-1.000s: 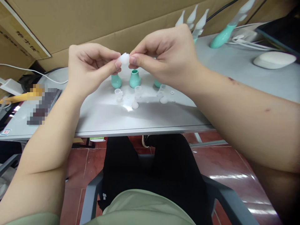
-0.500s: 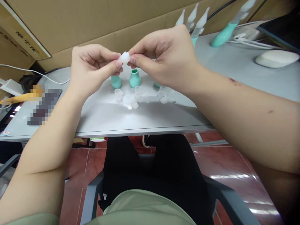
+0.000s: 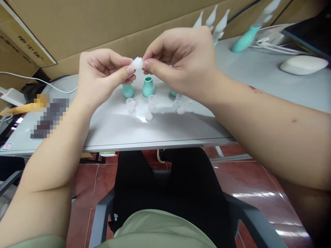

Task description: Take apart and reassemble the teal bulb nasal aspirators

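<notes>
Above the table, my left hand point(image 3: 106, 75) pinches a small white silicone piece point(image 3: 137, 63) between thumb and forefinger. The thumb and fingertips of my right hand point(image 3: 181, 62) are closed on the right edge of the same piece. Below the hands stand a mint-green bulb point(image 3: 148, 88) with an open neck and a second green bulb point(image 3: 128, 91), its top hidden by my left fingers. A third green bulb point(image 3: 173, 92) is mostly covered by my right hand. Small clear cups point(image 3: 130, 104) and white round discs point(image 3: 149, 116) lie in front of them.
Behind my right hand stand several white-tipped droppers point(image 3: 221, 26), and a larger green-bulbed one point(image 3: 244, 39) leans by white cables. A white mouse point(image 3: 303, 64) lies at the right. At the left are a pixelated dark object point(image 3: 49, 119) and a white adapter point(image 3: 13, 96). Cardboard point(image 3: 103, 24) walls the back.
Almost nothing differs. My right hand and forearm have shifted very slightly left, and both hands keep their pinch on the white silicone piece.
</notes>
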